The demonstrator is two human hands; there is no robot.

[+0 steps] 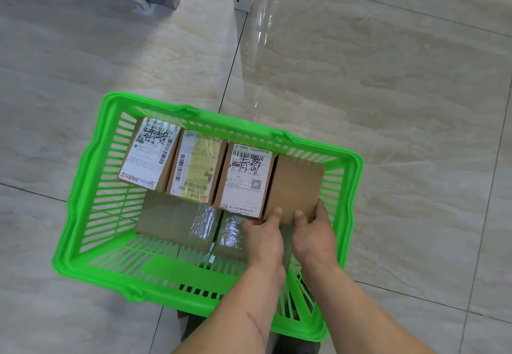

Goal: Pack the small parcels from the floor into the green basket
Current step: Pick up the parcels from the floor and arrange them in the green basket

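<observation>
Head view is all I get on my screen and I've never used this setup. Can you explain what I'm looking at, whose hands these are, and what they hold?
There is no machine here. A person wears a camera on the head, so the single picture looks forward and down at their own two bare arms. On the tiled floor stands a green basket of slatted plastic. Inside it, four small parcels stand in a row along the far side: three with white shipping labels, such as the labelled parcel, and on the right a plain brown parcel. Two taped parcels lie lower, in front of them. The left hand and right hand both grip the plain brown parcel's near edge, thumbs on top.
</observation>
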